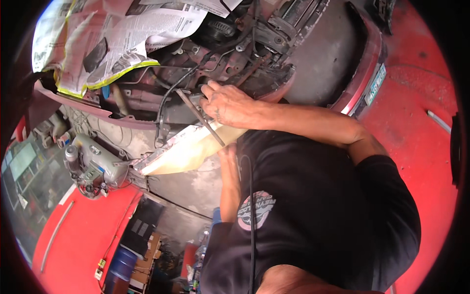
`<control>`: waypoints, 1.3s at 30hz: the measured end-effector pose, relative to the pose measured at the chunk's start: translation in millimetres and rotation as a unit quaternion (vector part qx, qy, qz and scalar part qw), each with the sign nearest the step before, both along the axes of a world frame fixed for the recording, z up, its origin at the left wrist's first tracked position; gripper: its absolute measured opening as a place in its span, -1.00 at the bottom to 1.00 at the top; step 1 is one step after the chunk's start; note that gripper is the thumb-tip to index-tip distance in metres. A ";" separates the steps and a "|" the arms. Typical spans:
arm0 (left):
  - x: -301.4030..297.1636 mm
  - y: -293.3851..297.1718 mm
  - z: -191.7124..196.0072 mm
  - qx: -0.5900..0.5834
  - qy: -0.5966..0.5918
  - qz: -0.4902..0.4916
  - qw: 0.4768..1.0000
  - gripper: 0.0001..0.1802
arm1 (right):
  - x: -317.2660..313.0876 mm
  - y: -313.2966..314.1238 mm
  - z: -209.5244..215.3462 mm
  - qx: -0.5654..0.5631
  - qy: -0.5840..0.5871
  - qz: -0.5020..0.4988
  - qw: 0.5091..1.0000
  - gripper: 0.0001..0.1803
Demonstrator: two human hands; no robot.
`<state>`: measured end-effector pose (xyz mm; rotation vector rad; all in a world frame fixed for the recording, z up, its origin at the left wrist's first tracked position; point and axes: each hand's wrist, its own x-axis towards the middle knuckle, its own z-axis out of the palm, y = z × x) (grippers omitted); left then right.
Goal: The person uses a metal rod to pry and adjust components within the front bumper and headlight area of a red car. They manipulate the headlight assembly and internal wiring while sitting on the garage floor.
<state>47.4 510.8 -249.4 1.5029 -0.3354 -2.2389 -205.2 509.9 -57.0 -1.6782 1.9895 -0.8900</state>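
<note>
A car's front end lies open before me, its inner frame, hoses and brackets showing. A pale cream body panel [193, 152] with a bright glare stands along its near side. My right hand [226, 104] reaches in from the right over the panel's upper edge. Its fingers are bent and closed at the dark parts there; what they grip is hidden. A thin brownish bar [199, 116] slants down across the panel beside that hand. Lower down, my left hand [228, 158] is raised against the panel's near edge, close to the bar's lower end. Its fingers are mostly hidden.
Newspaper [117, 44] edged with yellow tape covers the car's upper left. An air compressor [98, 159] stands at left, beside a red panel [73, 235]. A loose bumper [364, 63] lies at upper right near a red surface [411, 108]. A black cord [252, 210] hangs over my shirt.
</note>
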 end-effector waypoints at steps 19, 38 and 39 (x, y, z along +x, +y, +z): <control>73.9 37.3 14.3 0.123 -0.024 -0.071 0.990 -0.46 | 38.3 -16.5 -13.8 0.064 0.019 -0.145 0.987 -0.82; 28.1 9.2 -72.9 0.073 0.085 0.037 0.993 -0.55 | -0.1 -15.4 -0.9 0.130 -0.041 0.042 0.990 -0.78; 28.7 9.7 -74.8 0.072 0.089 0.045 0.992 -0.55 | 0.1 -17.2 0.1 0.141 -0.036 0.049 0.988 -0.78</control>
